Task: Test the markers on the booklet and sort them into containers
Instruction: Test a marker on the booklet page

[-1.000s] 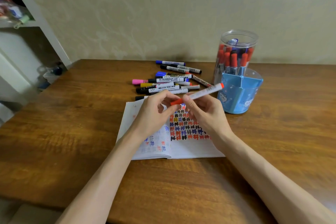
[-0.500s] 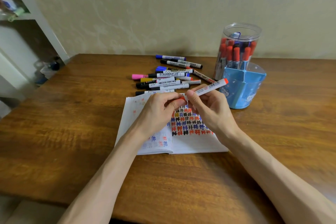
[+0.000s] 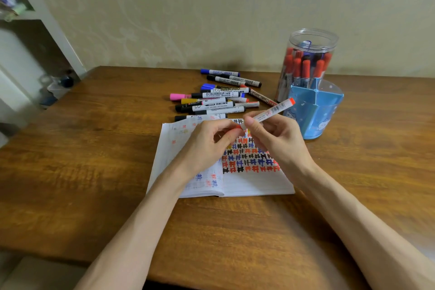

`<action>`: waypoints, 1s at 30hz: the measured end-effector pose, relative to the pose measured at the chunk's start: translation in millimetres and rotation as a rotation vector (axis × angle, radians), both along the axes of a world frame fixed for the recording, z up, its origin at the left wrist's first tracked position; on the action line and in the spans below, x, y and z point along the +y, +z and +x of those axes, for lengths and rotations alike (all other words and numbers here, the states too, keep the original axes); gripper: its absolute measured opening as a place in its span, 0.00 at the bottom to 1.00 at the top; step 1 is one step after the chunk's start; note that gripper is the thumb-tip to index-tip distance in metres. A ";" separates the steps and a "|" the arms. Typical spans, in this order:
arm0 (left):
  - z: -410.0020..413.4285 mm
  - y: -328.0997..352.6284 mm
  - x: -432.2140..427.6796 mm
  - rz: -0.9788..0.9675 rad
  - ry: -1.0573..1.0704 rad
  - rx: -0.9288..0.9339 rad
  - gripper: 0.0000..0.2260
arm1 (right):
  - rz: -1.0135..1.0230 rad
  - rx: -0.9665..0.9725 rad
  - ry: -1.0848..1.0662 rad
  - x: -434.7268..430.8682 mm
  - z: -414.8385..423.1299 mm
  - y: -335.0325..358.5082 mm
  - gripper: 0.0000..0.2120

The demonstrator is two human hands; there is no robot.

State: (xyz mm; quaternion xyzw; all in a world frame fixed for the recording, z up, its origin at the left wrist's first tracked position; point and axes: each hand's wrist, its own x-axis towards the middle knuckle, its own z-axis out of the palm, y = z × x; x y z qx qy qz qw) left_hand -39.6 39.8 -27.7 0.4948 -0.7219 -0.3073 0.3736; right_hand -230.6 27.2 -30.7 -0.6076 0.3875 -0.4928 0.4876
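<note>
Gripping white-barrelled red plastic marker in right hand, pinching its red cap with left hand alongside, braced to work it, probably.

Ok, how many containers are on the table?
2: a clear jar at the back right, and a blue divided holder just in front of it. None seems hidden.
</note>
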 end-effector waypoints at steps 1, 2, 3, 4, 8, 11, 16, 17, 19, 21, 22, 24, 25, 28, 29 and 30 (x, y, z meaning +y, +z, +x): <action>-1.6 -2.1 1.0 -0.033 0.022 -0.031 0.08 | 0.034 -0.025 -0.022 0.8 0.3 -0.8 0.10; -2.4 -3.7 2.0 -0.060 0.041 -0.064 0.09 | 0.038 -0.020 -0.044 1.5 0.8 -1.3 0.11; -2.5 -4.5 2.9 -0.075 0.052 -0.094 0.09 | 0.026 0.002 -0.058 2.0 1.6 -1.5 0.13; -1.7 -4.6 3.3 -0.074 0.058 -0.118 0.09 | 0.012 0.022 -0.061 2.5 2.5 -1.0 0.15; 3.4 0.4 4.0 0.004 0.027 -0.104 0.09 | -0.030 0.039 -0.037 4.3 5.3 3.3 0.15; 6.2 4.5 3.6 0.025 -0.021 -0.057 0.12 | -0.054 0.052 -0.041 7.3 6.8 4.0 0.14; 11.8 8.7 3.2 0.093 -0.108 0.014 0.15 | -0.094 0.066 -0.027 12.3 7.4 6.1 0.11; 14.0 8.6 2.9 0.112 -0.128 0.023 0.14 | -0.098 0.065 -0.019 13.1 8.0 5.8 0.10; 17.4 7.1 2.3 0.150 -0.149 0.029 0.12 | -0.109 0.075 -0.010 13.9 9.5 5.6 0.10; 18.4 5.3 1.1 0.150 -0.144 0.023 0.12 | -0.119 0.096 -0.012 14.8 10.3 6.1 0.10; 18.9 4.7 0.0 0.141 -0.142 0.023 0.12 | -0.124 0.098 -0.014 14.7 10.2 6.6 0.09; 20.2 4.2 -1.5 0.127 -0.140 0.030 0.12 | -0.132 0.093 -0.016 14.3 10.1 8.0 0.10; 20.2 3.7 -2.0 0.115 -0.131 0.034 0.12 | -0.132 0.088 -0.022 13.8 10.0 8.1 0.10; 14.6 -2.0 -1.8 0.037 -0.045 0.039 0.10 | -0.055 0.005 -0.049 11.3 11.8 4.8 0.11; 11.8 -4.5 -0.5 -0.001 -0.010 0.028 0.09 | -0.007 -0.048 -0.051 10.9 13.1 3.2 0.12; 8.6 -7.0 0.9 -0.041 0.022 0.003 0.09 | 0.036 -0.094 -0.053 10.9 14.7 1.6 0.13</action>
